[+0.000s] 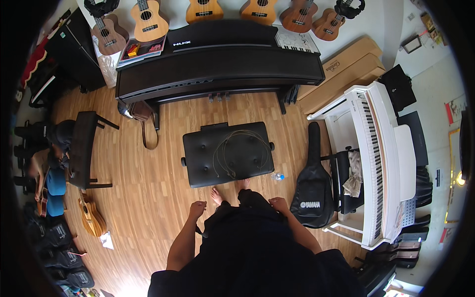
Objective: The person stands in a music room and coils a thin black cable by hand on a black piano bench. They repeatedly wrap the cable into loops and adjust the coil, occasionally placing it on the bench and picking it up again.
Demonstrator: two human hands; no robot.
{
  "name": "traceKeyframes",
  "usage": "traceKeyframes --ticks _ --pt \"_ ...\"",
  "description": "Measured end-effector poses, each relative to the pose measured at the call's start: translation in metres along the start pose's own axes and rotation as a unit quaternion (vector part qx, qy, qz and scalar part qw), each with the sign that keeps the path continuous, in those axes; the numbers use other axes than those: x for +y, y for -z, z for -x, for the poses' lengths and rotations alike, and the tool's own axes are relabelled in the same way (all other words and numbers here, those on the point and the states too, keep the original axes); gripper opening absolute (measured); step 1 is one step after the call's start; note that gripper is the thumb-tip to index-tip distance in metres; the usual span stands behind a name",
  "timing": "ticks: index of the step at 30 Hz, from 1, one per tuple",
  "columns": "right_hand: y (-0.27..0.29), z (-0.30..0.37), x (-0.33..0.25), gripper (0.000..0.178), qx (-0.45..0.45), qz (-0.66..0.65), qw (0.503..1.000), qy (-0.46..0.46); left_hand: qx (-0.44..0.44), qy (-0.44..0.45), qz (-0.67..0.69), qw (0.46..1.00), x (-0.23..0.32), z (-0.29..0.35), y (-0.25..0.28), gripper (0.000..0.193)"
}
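- The black padded seat [198, 153] stood on the wooden floor [148, 193], and I took it as the landmark for every place.
- On this seat, more toward its right half, lay a coil [231, 173] of thin loops, perhaps wire or string; from such height I could not be sure which.
- The left hand [199, 209] was on the near side of the seat, below its near left corner, with the fingers bent inward.
- The right hand [279, 204] was also on the near side, below the near right corner, with its fingers curled. I could not tell if the hands pinched anything. Both were apart from the coil, which was the nearest loose thing on the seat.
- In my judgement, such thin loops asked for a light grip: one hand to gather the crossing strands near the seat's front edge, the other to support the far side, so that nothing tangled or kinked.
- The bottle [278, 176] with a blue cap was on the floor, just right of the seat; an elbow or foot had to respect it.
- Farther right of the seat lay a black instrument bag [312, 195]; beyond its far side stood a dark piano [217, 74].
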State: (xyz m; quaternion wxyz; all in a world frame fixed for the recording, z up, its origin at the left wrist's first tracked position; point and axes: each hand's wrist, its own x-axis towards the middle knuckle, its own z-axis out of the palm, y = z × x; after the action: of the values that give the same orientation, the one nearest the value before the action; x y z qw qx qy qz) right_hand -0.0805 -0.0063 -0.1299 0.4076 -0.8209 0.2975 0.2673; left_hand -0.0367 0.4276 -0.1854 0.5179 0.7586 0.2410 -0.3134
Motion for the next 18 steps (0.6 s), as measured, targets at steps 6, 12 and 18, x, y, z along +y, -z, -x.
traceKeyframes --ticks 6,12,18 --pt "0.017 -0.018 0.022 0.035 -0.039 0.079 0.994 0.062 -0.055 -0.099 -0.303 0.946 0.002 0.009 -0.010 0.041" --pt "0.035 -0.035 0.018 0.036 -0.036 0.089 0.992 0.079 -0.088 -0.172 -0.302 0.934 -0.014 0.013 -0.028 0.028" --pt "0.033 -0.068 0.020 0.037 -0.105 0.024 0.991 0.078 -0.034 -0.051 -0.159 0.985 0.022 0.016 -0.039 0.031"
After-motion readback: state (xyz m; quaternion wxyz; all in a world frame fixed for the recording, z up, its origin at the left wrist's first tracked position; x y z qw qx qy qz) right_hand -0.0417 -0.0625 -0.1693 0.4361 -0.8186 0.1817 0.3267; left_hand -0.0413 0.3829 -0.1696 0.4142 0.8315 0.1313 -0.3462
